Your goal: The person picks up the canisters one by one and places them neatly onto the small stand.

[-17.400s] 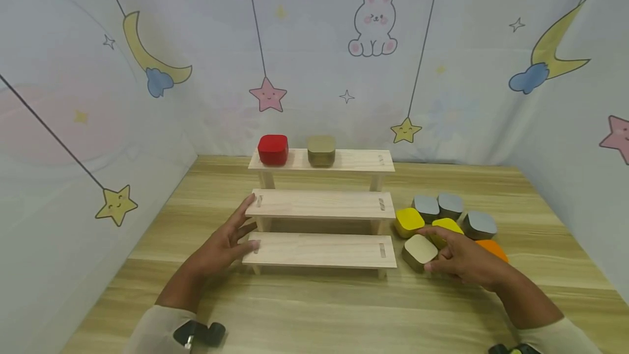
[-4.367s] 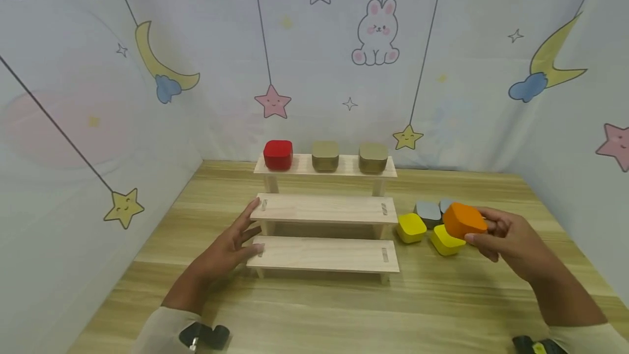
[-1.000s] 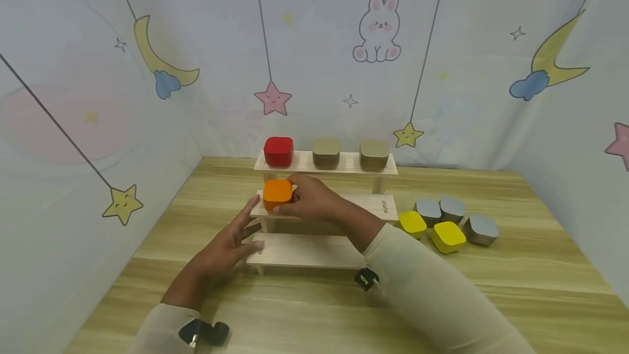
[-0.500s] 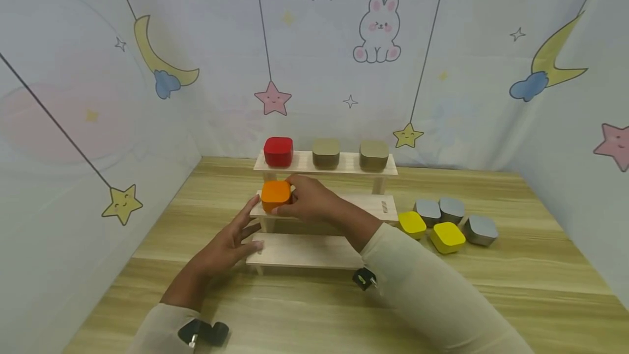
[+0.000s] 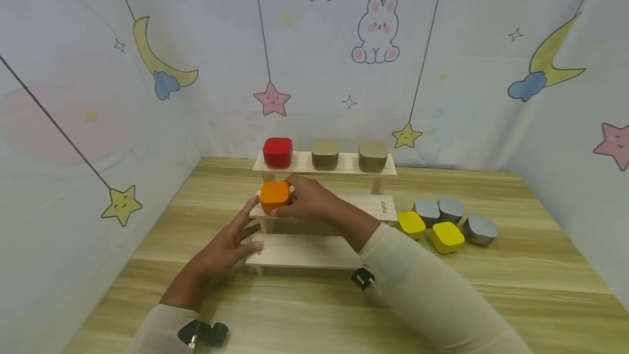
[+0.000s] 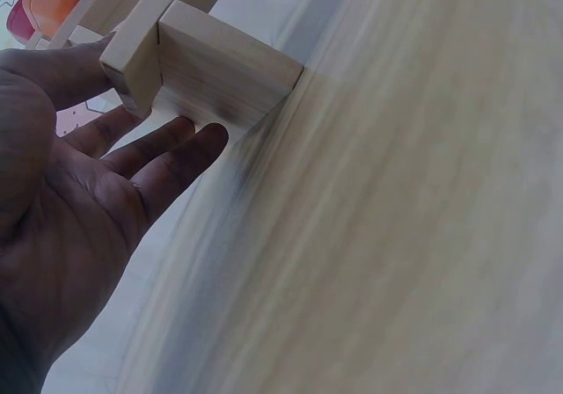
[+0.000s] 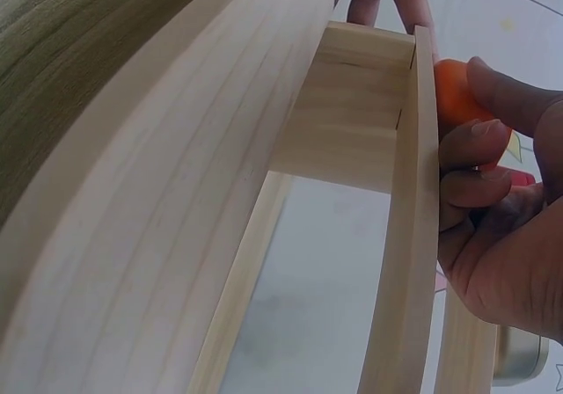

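Note:
My right hand [image 5: 312, 200] pinches an orange rounded-square tin [image 5: 275, 196] at the left end of the wooden stand's middle step [image 5: 351, 204]. In the right wrist view, its thumb and curled fingers press around the orange tin [image 7: 456, 97]. At the stand's left end is my left hand [image 5: 223, 247], thumb on the bottom step [image 5: 304, 250] and forefinger at the middle step's edge. Its other fingers extend beside a stand leg [image 6: 229, 64] in the left wrist view. On the top step [image 5: 301, 161] sit a red tin [image 5: 277, 152] and two khaki tins [image 5: 325, 153].
Right of the stand, two yellow tins [image 5: 446, 237] and three grey tins [image 5: 480, 230] lie grouped on the wood-grain table [image 5: 304, 310]. A pale curtain [image 5: 314, 70] printed with stars, moons and a rabbit encloses the back and sides.
Since the oldest frame, a second khaki tin has come onto the top step. The orange tin went from the table to the middle step, then shifted slightly left. The left hand stayed put.

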The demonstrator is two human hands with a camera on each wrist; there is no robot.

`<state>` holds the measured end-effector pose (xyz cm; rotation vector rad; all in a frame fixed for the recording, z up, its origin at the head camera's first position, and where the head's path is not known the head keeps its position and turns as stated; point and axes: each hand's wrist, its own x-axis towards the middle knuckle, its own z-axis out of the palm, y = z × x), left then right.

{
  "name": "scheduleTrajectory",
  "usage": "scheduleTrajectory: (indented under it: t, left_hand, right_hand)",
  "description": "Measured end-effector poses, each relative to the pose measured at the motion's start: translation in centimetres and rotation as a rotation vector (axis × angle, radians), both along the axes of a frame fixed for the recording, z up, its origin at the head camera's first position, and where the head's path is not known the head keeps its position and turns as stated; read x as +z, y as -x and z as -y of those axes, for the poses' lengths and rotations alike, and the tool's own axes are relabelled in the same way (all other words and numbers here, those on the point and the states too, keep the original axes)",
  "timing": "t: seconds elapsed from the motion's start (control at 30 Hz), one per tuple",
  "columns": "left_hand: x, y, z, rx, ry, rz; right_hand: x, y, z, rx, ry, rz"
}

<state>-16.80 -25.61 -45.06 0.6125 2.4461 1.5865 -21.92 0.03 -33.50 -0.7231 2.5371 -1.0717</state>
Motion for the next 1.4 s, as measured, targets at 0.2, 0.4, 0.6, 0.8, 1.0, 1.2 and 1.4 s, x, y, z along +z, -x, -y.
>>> scheduleTrajectory:
  t: [0.2,0.4,0.6,0.8,1.0,1.2,1.4]
  left_hand:
    - [-0.1,0.0,0.0,0.013,-0.002,0.011]
    - [-0.2,-0.1,0.0,0.018,-0.008,0.015]
    - [-0.2,-0.4,0.1,0.03,-0.003,0.013]
    - [-0.4,-0.5,0.4,0.047,0.008,0.017]
    - [-0.3,-0.5,0.4,0.049,0.007,0.007]
    - [-0.2,-0.2,0.0,0.027,-0.001,0.011]
    - [-0.2,0.0,-0.1,0.032,0.003,0.013]
  right_hand:
    - [0.4,0.0,-0.1,-0.024,0.006,0.094]
    - [0.7,-0.2,-0.5,-0.061,-0.068,0.087]
    - [0.9,-1.0,-1.9,-0.059,-0.114,0.051]
    - [0.5,-2.2,-3.9,-0.063,-0.088,0.076]
    - [0.0,-3.5,-6.5,-0.075,-0.022,0.108]
    - [-0.5,-4.4,-9.3,-0.07,0.049,0.083]
    - [-1.0,-5.2,-12.0,-0.031,0.132,0.049]
